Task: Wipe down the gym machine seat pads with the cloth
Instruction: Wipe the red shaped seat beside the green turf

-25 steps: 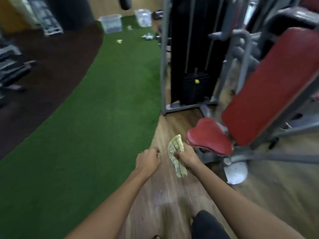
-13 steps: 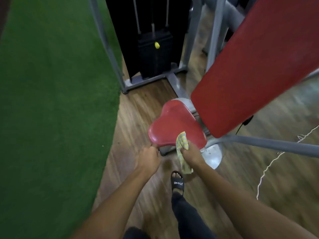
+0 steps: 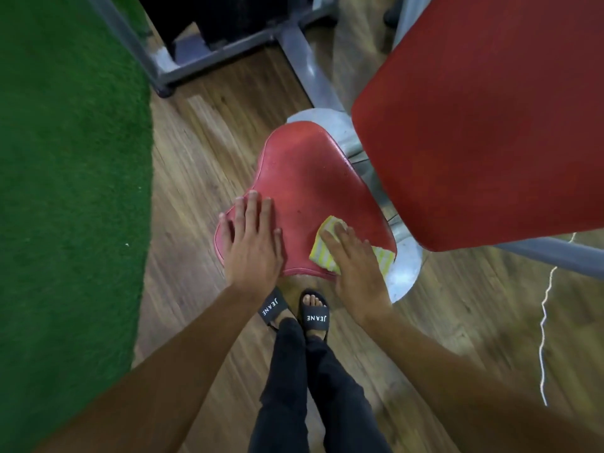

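The yellow and white checked cloth (image 3: 322,256) lies on the red heart-shaped seat pad (image 3: 310,191), at the near right corner. A bit of it hangs over the right edge. The right hand (image 3: 356,269) lies flat on top of the cloth and pushes it down. Its fingers (image 3: 330,238) are straight, not curled round the cloth. The left hand (image 3: 251,243) lies flat on the near left edge of the seat pad. Its fingers (image 3: 251,207) are straight and a little apart, and it holds nothing.

The wiping looks like it is only just starting. The cloth covers one small corner, and most of the seat pad looks untouched. The big red back pad (image 3: 490,119) on the right has no cloth on it, so it seems left to do too.

Half a second ago the right hand held the cloth bunched up at the near edge of the seat pad, with the cloth hanging down. The left hand was curled by that edge. Now both hands are flat on the seat pad and the cloth is laid on it. The person has also stepped closer, so the black sandals (image 3: 315,313) stand on the wooden floor (image 3: 196,142) just below the seat pad.
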